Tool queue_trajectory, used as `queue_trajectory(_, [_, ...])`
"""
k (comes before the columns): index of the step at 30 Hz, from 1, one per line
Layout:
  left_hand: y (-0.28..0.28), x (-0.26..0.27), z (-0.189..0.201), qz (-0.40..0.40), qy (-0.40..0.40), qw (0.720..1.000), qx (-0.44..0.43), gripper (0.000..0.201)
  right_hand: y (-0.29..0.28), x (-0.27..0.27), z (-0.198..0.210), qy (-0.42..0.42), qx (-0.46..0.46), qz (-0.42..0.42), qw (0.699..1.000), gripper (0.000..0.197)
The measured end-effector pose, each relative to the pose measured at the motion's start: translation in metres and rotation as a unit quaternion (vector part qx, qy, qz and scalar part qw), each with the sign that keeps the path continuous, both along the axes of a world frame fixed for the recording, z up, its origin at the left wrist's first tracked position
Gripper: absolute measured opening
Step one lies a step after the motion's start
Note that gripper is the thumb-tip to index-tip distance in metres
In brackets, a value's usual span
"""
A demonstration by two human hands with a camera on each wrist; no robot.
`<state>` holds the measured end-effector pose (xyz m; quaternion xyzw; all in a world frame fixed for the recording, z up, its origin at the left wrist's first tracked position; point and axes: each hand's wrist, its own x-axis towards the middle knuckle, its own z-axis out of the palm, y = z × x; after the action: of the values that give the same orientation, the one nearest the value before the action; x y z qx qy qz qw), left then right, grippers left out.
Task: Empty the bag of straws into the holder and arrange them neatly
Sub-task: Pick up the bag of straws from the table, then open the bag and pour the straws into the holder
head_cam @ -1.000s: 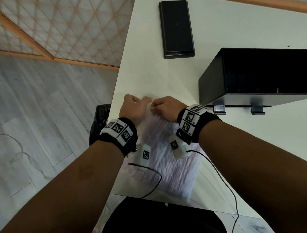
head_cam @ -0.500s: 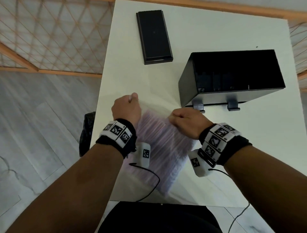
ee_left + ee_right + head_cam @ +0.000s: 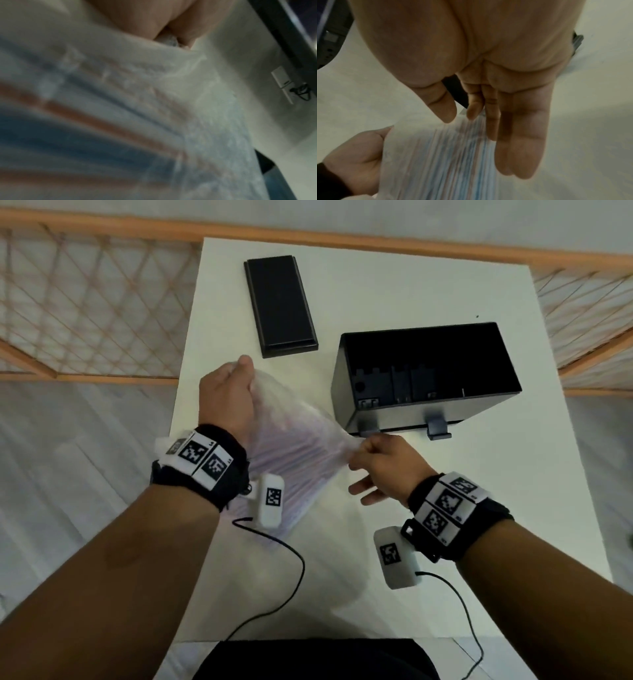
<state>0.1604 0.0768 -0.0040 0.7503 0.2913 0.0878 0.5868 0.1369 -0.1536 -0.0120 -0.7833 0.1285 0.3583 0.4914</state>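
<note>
A clear plastic bag of striped straws (image 3: 294, 446) is held tilted above the white table (image 3: 445, 542), stretched between both hands. My left hand (image 3: 236, 385) grips its upper left edge, fingers curled round the plastic. My right hand (image 3: 359, 453) pinches the bag's right corner between thumb and forefinger, the other fingers (image 3: 520, 148) straight. The right wrist view shows the bag (image 3: 436, 162) and the left hand (image 3: 351, 162) on its edge. Blurred straws in the bag (image 3: 120, 115) fill the left wrist view. The open black holder (image 3: 428, 412) stands just right of the bag, nothing showing inside.
A flat black lid (image 3: 279, 306) lies at the table's far left. Two small feet (image 3: 436, 428) stick out from the holder's near side. Sensor cables (image 3: 281, 587) trail from both wrists. A wooden lattice rail (image 3: 85, 302) runs behind the table.
My hands have moved apart and lifted the bag off the table, stretching its top wide. The right hand has gone from a fist to a thumb-and-forefinger pinch at the corner.
</note>
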Motion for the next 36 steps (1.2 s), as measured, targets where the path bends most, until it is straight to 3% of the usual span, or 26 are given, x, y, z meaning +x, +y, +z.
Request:
queue_trajectory(3, [-0.002,-0.004,0.016,0.035,-0.049,0.998,-0.025,0.037,-0.001,0.005,0.000,0.079,0.047,-0.044,0.995,0.038])
queue_trajectory(5, [-0.002,-0.008,0.023,0.054,-0.081,0.993,-0.060,0.028,-0.001,0.002,0.002,0.164,0.133,-0.054,0.976,0.040])
queue_trajectory(7, [-0.004,-0.011,0.026,0.047,-0.065,0.997,-0.010,0.034,0.001,-0.001,0.004,0.203,0.228,-0.039,0.952,0.045])
queue_trajectory(11, [-0.002,-0.021,0.032,0.066,-0.085,0.994,-0.035,0.052,0.021,0.002,0.017,0.136,0.298,0.053,0.943,0.074])
queue_trajectory(14, [-0.006,-0.028,0.042,0.081,-0.117,0.990,0.004,0.038,0.035,0.010,0.042,0.048,0.309,0.120,0.942,0.080])
queue_trajectory(18, [-0.025,-0.030,0.058,0.135,-0.123,0.983,0.024,0.025,0.043,0.028,0.058,0.021,0.308,0.091,0.947,0.085])
queue_trajectory(20, [-0.033,-0.031,0.055,0.181,-0.049,0.981,-0.053,0.042,0.046,0.034,0.059,0.069,0.303,0.038,0.950,0.078])
queue_trajectory(23, [-0.040,-0.039,0.044,0.208,0.029,0.956,-0.203,0.066,0.059,0.036,0.063,0.099,0.257,0.008,0.961,0.039])
queue_trajectory(24, [-0.041,-0.043,0.038,0.214,0.042,0.949,-0.228,0.068,0.065,0.036,0.063,0.099,0.233,0.015,0.967,0.036])
queue_trajectory(26, [-0.041,-0.048,0.033,0.207,0.056,0.933,-0.289,0.072,0.076,0.035,0.063,0.089,0.188,0.056,0.976,0.041])
queue_trajectory(29, [-0.036,-0.045,0.031,0.198,0.013,0.873,-0.445,0.078,0.083,0.039,0.069,0.062,0.157,0.098,0.981,0.056])
queue_trajectory(32, [-0.029,-0.040,0.031,0.176,-0.017,0.832,-0.526,0.073,0.080,0.052,0.081,0.008,0.136,0.110,0.984,0.062])
queue_trajectory(34, [-0.032,-0.037,0.034,0.137,-0.034,0.826,-0.546,0.059,0.073,0.062,0.089,-0.067,0.122,0.129,0.982,0.065])
queue_trajectory(36, [-0.037,-0.033,0.036,0.072,-0.039,0.846,-0.528,0.049,0.062,0.070,0.098,-0.131,0.123,0.148,0.973,0.065])
